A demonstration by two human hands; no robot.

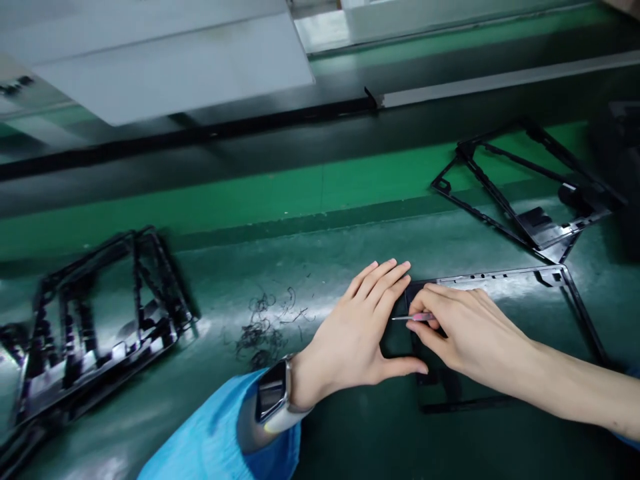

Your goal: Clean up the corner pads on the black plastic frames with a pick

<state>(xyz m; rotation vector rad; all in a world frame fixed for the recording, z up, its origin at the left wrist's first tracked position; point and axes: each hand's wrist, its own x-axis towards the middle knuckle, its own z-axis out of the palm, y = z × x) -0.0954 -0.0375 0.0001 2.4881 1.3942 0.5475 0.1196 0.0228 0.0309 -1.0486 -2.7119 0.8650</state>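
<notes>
A black plastic frame (583,317) lies flat on the green table in front of me, partly covered by my hands. My left hand (357,327) is spread flat over the frame's left edge, fingers stretched out together and thumb apart. Between the thumb and fingers of my right hand (463,323), a small thin-bladed knife (423,317) is pinched. Its metal tip points left, at the frame's left side near my left palm. Whether the tip touches the plastic, I cannot tell. Thin black shavings (267,327) lie in a loose heap left of my left hand.
Several black frames (107,307) are stacked at the left, slightly blurred. More black frames (520,187) overlap at the back right. Beyond the table (320,223) run a dark rail (215,133) and a large pale panel (190,63). A dark object (623,173) stands at the right edge.
</notes>
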